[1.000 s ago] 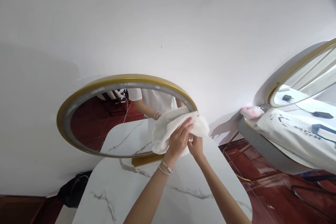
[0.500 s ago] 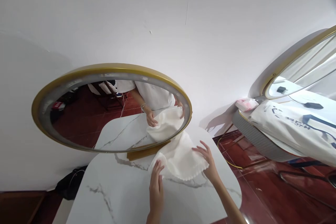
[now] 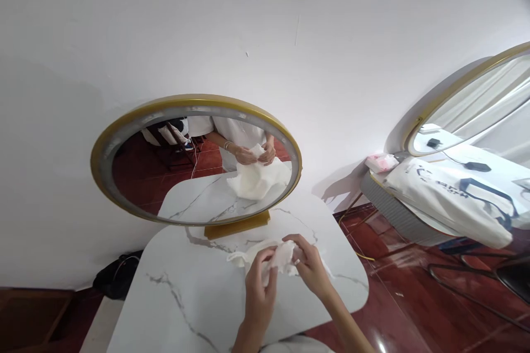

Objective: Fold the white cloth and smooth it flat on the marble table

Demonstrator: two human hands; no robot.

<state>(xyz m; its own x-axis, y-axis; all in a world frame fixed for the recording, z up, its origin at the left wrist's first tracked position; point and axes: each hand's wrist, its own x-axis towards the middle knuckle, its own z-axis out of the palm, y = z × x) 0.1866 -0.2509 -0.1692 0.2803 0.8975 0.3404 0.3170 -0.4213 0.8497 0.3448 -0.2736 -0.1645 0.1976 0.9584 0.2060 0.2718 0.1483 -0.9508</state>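
Observation:
A white cloth (image 3: 285, 256) with a wavy edge is bunched up between my two hands above the marbled table. My left hand (image 3: 261, 281) pinches it from the left, and my right hand (image 3: 309, 266) grips its upper right part with bent fingers. The cloth's lower folds spread on the tabletop to the left of and behind my fingers. Just beyond stands an oval mirror (image 3: 196, 98) with a gold frame on a gold base (image 3: 237, 226); its glass reflects both hands holding the cloth.
The white marbled table (image 3: 182, 287) has rounded corners. To the right, another table (image 3: 387, 207) carries a white printed bag (image 3: 439, 193), a pink-white tissue pack (image 3: 381, 162) and a second gold-framed mirror (image 3: 467, 69). A black bag (image 3: 118, 276) lies left of my table.
Both hands have come closer together and gathered up the cloth, which lay spread out before. The mirror shows at a slightly different angle, and the view has shifted a little.

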